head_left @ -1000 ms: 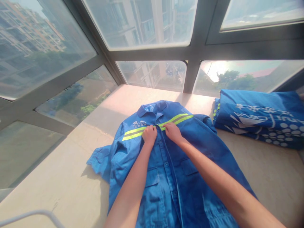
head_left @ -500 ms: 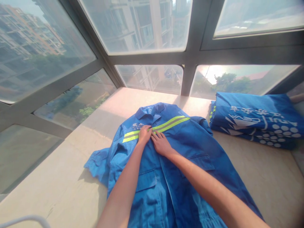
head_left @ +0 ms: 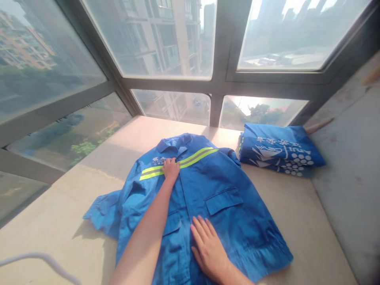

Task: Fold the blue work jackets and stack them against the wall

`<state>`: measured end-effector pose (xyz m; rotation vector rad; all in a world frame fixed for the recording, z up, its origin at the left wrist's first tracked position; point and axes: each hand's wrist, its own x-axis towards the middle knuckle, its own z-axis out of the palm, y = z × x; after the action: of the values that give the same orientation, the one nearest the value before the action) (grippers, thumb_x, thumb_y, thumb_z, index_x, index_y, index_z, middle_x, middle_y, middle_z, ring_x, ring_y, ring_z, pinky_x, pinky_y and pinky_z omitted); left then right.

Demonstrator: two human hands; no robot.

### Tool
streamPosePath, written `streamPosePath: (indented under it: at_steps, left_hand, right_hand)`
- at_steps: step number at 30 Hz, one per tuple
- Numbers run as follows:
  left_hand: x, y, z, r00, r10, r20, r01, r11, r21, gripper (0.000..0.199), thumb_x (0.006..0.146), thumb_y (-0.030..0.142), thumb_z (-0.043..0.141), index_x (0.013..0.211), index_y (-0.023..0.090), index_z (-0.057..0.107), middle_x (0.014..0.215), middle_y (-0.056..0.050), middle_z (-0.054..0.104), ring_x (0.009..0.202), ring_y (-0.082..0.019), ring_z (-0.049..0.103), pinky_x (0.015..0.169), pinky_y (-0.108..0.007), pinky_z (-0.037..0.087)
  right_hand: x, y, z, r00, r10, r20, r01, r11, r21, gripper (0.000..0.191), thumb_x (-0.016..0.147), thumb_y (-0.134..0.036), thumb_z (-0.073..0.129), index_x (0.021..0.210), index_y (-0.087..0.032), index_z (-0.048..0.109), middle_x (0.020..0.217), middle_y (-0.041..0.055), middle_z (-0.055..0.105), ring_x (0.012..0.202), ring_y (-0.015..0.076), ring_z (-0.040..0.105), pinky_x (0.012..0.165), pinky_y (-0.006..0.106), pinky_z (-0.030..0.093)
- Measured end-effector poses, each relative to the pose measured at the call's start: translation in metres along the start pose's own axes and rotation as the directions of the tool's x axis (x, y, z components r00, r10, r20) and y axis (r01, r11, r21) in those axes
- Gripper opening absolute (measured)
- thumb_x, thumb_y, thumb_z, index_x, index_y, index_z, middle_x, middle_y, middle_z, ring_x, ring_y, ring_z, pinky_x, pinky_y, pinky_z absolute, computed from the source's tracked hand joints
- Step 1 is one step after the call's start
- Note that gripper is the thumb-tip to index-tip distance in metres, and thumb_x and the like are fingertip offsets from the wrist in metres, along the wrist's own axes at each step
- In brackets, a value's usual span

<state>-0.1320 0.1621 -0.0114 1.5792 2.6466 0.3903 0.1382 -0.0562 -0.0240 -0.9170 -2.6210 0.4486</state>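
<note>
A blue work jacket (head_left: 219, 174) with yellow-green and grey reflective stripes lies front up, its collar toward the windows. My left hand (head_left: 171, 169) is at the front placket beside the chest stripe, below the white logo. Its fingers are curled together on the jacket's cloth, and the fingertips are partly hidden. Lower down, my right hand (head_left: 209, 247) lies flat on the jacket near the placket, between the two pocket flaps. Its fingers are stretched out and hold nothing.
A folded stack of blue garments (head_left: 276, 146) with white print sits at the back right by the wall (head_left: 350, 170). Windows (head_left: 166, 107) rise behind the pale ledge (head_left: 103, 174). A white cable (head_left: 41, 256) curves in at the lower left.
My right hand has moved from the chest stripe down the placket toward the hem and flattened out. My left hand stays at the stripe. The view has shifted to the right.
</note>
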Motion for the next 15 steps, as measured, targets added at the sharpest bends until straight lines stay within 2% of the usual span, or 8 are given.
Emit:
streamPosePath:
  at_steps: [2, 4, 6, 8, 10, 12, 15]
  left_hand:
    - [0.000, 0.006, -0.002, 0.999, 0.043, 0.009, -0.043, 0.999, 0.007, 0.046, 0.094, 0.026, 0.046, 0.139, 0.017, 0.053, 0.144, -0.018, 0.049, 0.131, -0.035, 0.045, 0.104, -0.053, 0.042]
    - [0.002, 0.011, -0.003, 0.993, 0.114, 0.038, -0.115, 0.993, 0.005, 0.053, 0.091, 0.016, 0.044, 0.145, 0.016, 0.046, 0.154, -0.016, 0.041, 0.140, -0.030, 0.038, 0.111, -0.047, 0.037]
    - [0.009, 0.014, -0.004, 0.981, 0.180, 0.079, -0.180, 0.984, -0.007, 0.056, 0.090, 0.014, 0.045, 0.146, 0.016, 0.044, 0.156, -0.012, 0.041, 0.143, -0.025, 0.035, 0.114, -0.039, 0.035]
    - [0.020, 0.017, -0.004, 0.973, 0.203, 0.108, -0.202, 0.979, -0.020, 0.056, 0.090, 0.018, 0.049, 0.145, 0.017, 0.045, 0.153, -0.011, 0.046, 0.141, -0.023, 0.040, 0.113, -0.036, 0.037]
    - [0.032, 0.020, -0.002, 0.977, 0.181, 0.111, -0.178, 0.984, -0.029, 0.056, 0.089, 0.024, 0.053, 0.144, 0.018, 0.046, 0.149, -0.013, 0.050, 0.135, -0.026, 0.047, 0.110, -0.039, 0.041]
    - [0.046, 0.023, 0.001, 0.987, 0.127, 0.096, -0.124, 0.992, -0.039, 0.054, 0.089, 0.028, 0.055, 0.141, 0.017, 0.048, 0.143, -0.015, 0.055, 0.130, -0.029, 0.053, 0.106, -0.042, 0.043]
    - [0.067, 0.022, 0.002, 0.998, 0.011, 0.067, -0.006, 0.997, -0.073, 0.046, 0.092, 0.030, 0.048, 0.135, 0.014, 0.053, 0.128, -0.018, 0.066, 0.119, -0.031, 0.062, 0.097, -0.042, 0.048]
  right_hand:
    - [-0.008, -0.002, -0.001, 1.000, -0.001, 0.006, 0.001, 1.000, -0.007, 0.071, 0.086, -0.019, 0.055, 0.154, -0.019, 0.035, 0.163, 0.0066, 0.025, 0.150, 0.0277, 0.025, 0.121, 0.046, 0.029]
    - [-0.006, -0.003, -0.003, 1.000, 0.005, 0.001, -0.005, 1.000, -0.012, 0.071, 0.085, -0.018, 0.055, 0.153, -0.019, 0.036, 0.163, 0.0063, 0.026, 0.149, 0.0278, 0.026, 0.121, 0.046, 0.029]
    - [-0.003, -0.003, -0.003, 1.000, -0.006, -0.012, 0.005, 1.000, -0.029, 0.071, 0.084, -0.018, 0.055, 0.152, -0.019, 0.037, 0.163, 0.0061, 0.026, 0.149, 0.0277, 0.028, 0.121, 0.045, 0.029]
    - [-0.001, -0.002, 0.000, 0.999, -0.025, -0.037, 0.022, 0.997, -0.068, 0.070, 0.083, -0.019, 0.055, 0.151, -0.019, 0.038, 0.162, 0.0060, 0.028, 0.148, 0.0275, 0.030, 0.119, 0.044, 0.031]
    - [0.000, 0.001, 0.009, 0.995, -0.049, -0.088, 0.038, 0.992, -0.121, 0.069, 0.082, -0.022, 0.057, 0.149, -0.019, 0.041, 0.160, 0.0066, 0.033, 0.145, 0.0276, 0.035, 0.116, 0.042, 0.036]
    - [0.001, 0.005, 0.025, 0.975, -0.096, -0.200, 0.062, 0.984, -0.167, 0.063, 0.082, -0.029, 0.058, 0.144, -0.018, 0.049, 0.155, 0.0079, 0.044, 0.139, 0.0282, 0.044, 0.111, 0.040, 0.041]
    - [0.006, 0.013, 0.053, 0.893, -0.166, -0.418, 0.086, 0.975, -0.205, 0.052, 0.084, -0.042, 0.056, 0.131, -0.018, 0.060, 0.140, 0.0082, 0.060, 0.128, 0.0283, 0.055, 0.103, 0.038, 0.046]
